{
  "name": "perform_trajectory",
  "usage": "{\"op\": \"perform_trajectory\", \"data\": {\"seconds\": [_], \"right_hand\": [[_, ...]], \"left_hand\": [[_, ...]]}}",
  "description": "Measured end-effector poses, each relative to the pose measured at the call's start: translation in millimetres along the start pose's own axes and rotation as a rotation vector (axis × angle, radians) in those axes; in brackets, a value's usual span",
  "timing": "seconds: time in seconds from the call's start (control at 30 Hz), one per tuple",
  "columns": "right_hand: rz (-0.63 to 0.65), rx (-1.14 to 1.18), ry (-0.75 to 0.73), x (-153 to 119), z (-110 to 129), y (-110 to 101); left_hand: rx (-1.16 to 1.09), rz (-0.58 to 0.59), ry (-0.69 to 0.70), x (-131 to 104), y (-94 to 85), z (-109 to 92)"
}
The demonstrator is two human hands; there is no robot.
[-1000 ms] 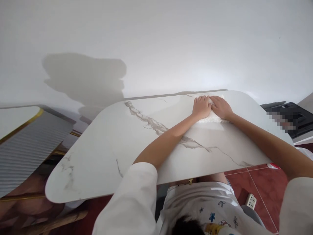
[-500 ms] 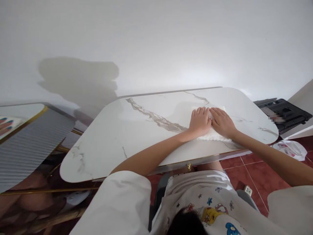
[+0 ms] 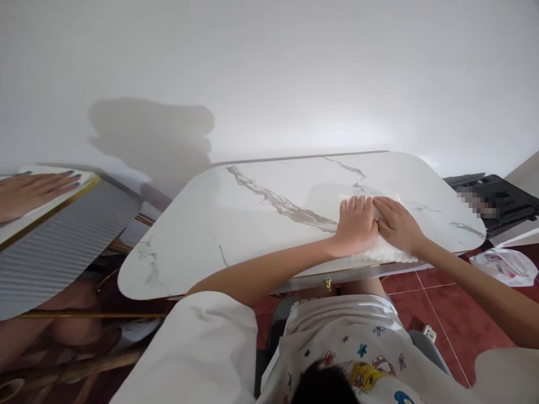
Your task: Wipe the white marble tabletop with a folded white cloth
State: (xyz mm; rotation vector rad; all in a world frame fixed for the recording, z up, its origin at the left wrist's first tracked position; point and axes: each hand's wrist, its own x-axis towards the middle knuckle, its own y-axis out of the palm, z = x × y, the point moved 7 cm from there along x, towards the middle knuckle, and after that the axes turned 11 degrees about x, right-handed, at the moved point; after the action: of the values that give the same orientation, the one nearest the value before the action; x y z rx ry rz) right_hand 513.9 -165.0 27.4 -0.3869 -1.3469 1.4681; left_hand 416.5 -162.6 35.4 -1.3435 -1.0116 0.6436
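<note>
A pale wall (image 3: pixel 269 67) rises behind everything, a soft shadow falling on its left part. Below it stands a white, marble-veined surface (image 3: pixel 189 241) with rounded corners, its far edge along the wall. Off its left end is a ribbed grey cabinet (image 3: pixel 71 241), where another person's hand (image 3: pixel 37 193) has come into view on the top. By the right end sits a black case (image 3: pixel 501 196), and a white plastic bag (image 3: pixel 503 266) lies on the red floor beyond the near right corner. The left hand (image 3: pixel 356 227) and right hand (image 3: pixel 398 224) lie side by side, palms down and gripping nothing visible, pressing on a white cloth (image 3: pixel 387 252). Hands and cloth have travelled from close to the far edge to the near edge, right of its middle; the pull across the surface's depth looks nearly complete. Smallest is a gold knob (image 3: pixel 328 283) beneath that edge.
</note>
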Motion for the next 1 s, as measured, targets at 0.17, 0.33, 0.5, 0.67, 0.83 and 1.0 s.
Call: {"op": "perform_trajectory", "data": {"seconds": [0.17, 0.33, 0.5, 0.67, 0.83, 1.0], "right_hand": [[0.013, 0.005, 0.026, 41, -38, 2], [0.044, 0.050, 0.074, 84, -76, 4], [0.026, 0.090, 0.109, 122, -108, 10], [-0.004, 0.129, 0.124, 153, -133, 19], [-0.019, 0.160, 0.115, 181, -153, 27], [-0.040, 0.194, 0.092, 206, -167, 34]], "left_hand": [[-0.024, -0.029, -0.029, 47, 6.1, 11], [-0.064, -0.073, -0.069, 97, 14.2, 27], [-0.087, -0.106, -0.101, 136, 22.3, 45], [-0.089, -0.108, -0.142, 167, 28.4, 62], [-0.067, -0.117, -0.186, 190, 33.1, 77], [-0.059, -0.132, -0.201, 211, 36.1, 91]]}}
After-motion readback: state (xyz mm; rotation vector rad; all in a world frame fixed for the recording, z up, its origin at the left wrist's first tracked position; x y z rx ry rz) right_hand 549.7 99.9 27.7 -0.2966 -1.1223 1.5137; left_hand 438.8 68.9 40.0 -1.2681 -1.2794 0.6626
